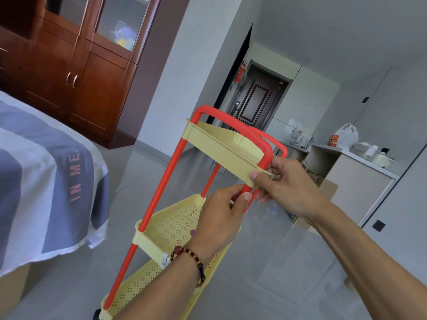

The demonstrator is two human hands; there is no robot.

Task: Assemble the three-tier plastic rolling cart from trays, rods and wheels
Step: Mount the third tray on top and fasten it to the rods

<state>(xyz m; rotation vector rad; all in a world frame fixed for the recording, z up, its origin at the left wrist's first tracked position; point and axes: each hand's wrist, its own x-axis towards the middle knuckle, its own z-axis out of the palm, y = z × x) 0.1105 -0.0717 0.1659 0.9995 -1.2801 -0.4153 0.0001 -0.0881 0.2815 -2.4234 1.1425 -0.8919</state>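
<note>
Cart [175, 229]: upright on floor, right of bed [46, 176].
Left hand [221, 211]: grips red rod [245, 189].
Right hand [284, 183]: pinches top tray [221, 144] corner.
Bench [360, 181]: behind cart, bags on it.

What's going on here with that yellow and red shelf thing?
A person is putting together a three-tier rolling cart. The right hand grips the near corner of the top tray, while the left hand pinches the red rod just beneath that corner. All three yellow trays already sit on the rods, on the grey tiled floor beside a bed.
</note>
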